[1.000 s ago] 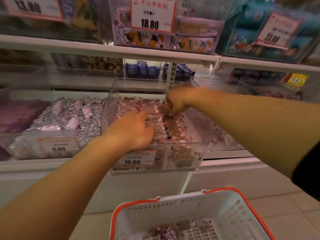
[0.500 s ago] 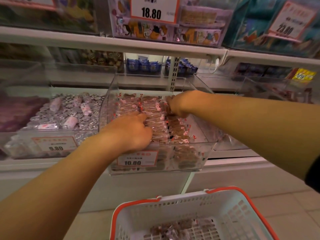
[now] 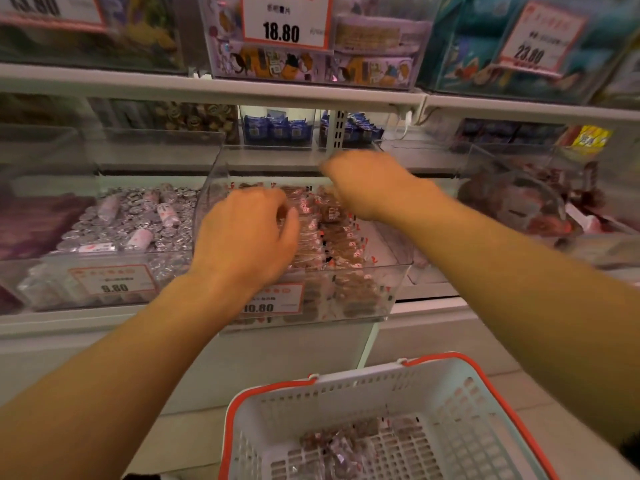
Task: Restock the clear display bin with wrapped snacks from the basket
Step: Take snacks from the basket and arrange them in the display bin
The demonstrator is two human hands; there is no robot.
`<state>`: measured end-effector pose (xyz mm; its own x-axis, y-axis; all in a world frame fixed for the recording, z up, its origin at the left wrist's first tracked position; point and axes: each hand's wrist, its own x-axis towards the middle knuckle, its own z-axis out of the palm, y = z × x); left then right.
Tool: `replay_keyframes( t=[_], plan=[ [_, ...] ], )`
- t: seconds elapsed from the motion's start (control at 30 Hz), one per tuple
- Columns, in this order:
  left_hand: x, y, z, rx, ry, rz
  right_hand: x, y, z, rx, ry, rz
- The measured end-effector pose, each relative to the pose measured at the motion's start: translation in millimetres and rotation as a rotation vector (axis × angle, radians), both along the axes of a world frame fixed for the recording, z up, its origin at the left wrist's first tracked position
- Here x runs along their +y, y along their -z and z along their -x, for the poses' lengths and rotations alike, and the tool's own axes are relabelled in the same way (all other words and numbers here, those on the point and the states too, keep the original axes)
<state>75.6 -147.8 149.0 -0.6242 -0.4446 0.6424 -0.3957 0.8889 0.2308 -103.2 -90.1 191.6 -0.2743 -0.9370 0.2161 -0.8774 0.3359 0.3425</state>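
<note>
On the middle shelf the clear bin [image 3: 398, 285] juts past the ledge, its right side bare and its left packed with rows of snacks [image 3: 332, 237]. Below it the basket [image 3: 346, 386] stands on the floor, a few snacks lying in its bottom. The left hand [image 3: 246, 233] rests curled on the rows, knuckles up; whether it pinches a snack I cannot tell. The right hand [image 3: 363, 188] hovers blurred above the rear rows, its grasp also unreadable. A careless sweep could likely knock the neat rows askew or tip a snack over the low front wall. Room is open above the bin, though the shelf overhead and the side walls hem the wrists.
</note>
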Motion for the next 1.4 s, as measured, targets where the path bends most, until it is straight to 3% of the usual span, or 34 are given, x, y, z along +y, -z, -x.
replay_keyframes(
  t=[0.1,0.17,0.2,0.27,0.3,0.37,0.47,0.57,0.67,0.87,1.03,1.13,1.33,1.4],
  plan=[
    [26,3,-10,0.176,0.291,0.223,68,32,-25,-0.141,-0.328,0.737],
    [51,26,-11,0.142,0.479,0.311,118,85,-41,-0.235,-0.298,1.132],
    [63,44,-9,0.035,0.539,0.317,139,122,-46,-0.333,-0.187,1.202],
    [86,94,-7,-0.411,0.56,0.212,170,204,-55,-0.687,0.114,1.013],
    [95,122,-8,-0.667,0.513,0.102,182,244,-61,-0.897,0.288,0.754],
    [106,186,-16,-0.959,0.322,-0.2,202,314,-70,-1.178,0.451,0.188],
    [121,266,-38,-0.928,0.077,-0.689,217,379,-75,-1.304,0.619,-0.338],
    [126,324,-52,-1.016,-0.045,-0.814,217,413,-74,-1.272,0.7,-0.506],
    [119,361,-53,-1.051,-0.105,-0.917,204,435,-80,-1.19,0.645,-0.462],
    [121,405,-26,-0.976,-0.076,-0.872,179,472,-81,-1.191,0.648,0.0],
    [126,432,-18,-0.906,-0.184,-0.796,174,488,-80,-1.12,0.703,0.007],
    [125,442,-23,-0.878,-0.168,-0.782,173,490,-73,-1.206,0.654,0.107],
    [119,443,-24,-0.767,-0.118,-0.814,176,494,-70,-1.472,0.799,0.231],
    [117,441,-23,-0.77,-0.114,-0.836,180,495,-72,-1.661,0.888,0.326]
  ],
)
